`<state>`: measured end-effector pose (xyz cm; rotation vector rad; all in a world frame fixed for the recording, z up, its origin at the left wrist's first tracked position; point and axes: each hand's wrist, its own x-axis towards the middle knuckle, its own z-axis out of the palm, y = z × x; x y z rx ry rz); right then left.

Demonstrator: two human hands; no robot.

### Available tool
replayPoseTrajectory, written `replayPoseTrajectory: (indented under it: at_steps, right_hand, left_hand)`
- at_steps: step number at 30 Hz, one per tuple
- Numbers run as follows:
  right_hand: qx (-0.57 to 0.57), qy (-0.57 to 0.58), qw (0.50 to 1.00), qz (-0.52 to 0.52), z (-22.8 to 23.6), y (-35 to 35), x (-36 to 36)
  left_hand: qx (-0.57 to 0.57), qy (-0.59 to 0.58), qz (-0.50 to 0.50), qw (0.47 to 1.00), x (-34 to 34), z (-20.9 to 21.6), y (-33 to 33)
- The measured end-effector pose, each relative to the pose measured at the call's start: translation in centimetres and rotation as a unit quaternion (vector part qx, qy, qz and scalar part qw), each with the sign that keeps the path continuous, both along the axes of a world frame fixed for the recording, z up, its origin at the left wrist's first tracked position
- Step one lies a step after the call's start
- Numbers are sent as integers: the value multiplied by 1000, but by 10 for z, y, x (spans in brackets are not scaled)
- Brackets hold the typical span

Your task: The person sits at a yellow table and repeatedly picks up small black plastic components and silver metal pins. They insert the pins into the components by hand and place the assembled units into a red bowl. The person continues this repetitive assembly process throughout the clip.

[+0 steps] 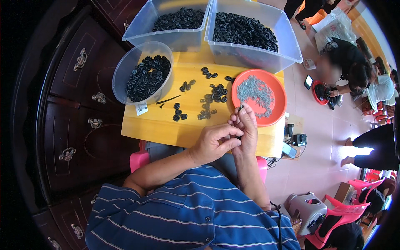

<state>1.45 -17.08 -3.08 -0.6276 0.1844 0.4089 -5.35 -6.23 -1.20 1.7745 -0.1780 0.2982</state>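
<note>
My right hand (247, 133) is raised over the near side of the table, at the edge of a red-orange bowl (281, 98). Its thumb and fingertips pinch a small black piece (241, 108), mostly covered by the fingers. Close against it, my left hand (214, 142) has thumb and fingers drawn together by a dark bit at the right palm; what they hold is hidden. Thin silver pieces, like small screws or pins (253, 91), lie heaped in the bowl. Small black oval parts with holes (217, 92) lie in loose groups on the yellow table (158, 127).
A round clear tub (121, 85) of black parts stands at the left, beside a thin dark rod (168, 99). Two clear bins (187, 39) (287, 56) line the far edge. Dark wooden drawers (77, 89) flank the left. A person (348, 62) works on the right; a pink chair (339, 212) stands behind.
</note>
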Motion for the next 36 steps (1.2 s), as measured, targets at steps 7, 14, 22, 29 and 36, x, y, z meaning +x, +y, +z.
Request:
replayPoseTrajectory:
  at_steps: [7, 14, 22, 29, 36]
  right_hand:
    - [-25, -10, 1000, -5, -2, 0, 0]
    - [-114, -108, 988, 0, 1, 4, -2]
    - [-221, -218, 949, 47, 12, 2, -5]
    - [-234, -232, 941, 80, 8, 3, -5]
    - [-238, -222, 941, 96, 10, 3, -6]
  left_hand:
    - [9, 13, -15, 1000, 0, 1, 6]
    - [-157, 67, 29, 985, 10, 5, 31]
    - [-100, 55, 79, 990, 22, 8, 63]
    - [-72, 61, 63, 994, 24, 6, 65]
    - [-13, 81, 31, 996, 22, 11, 68]
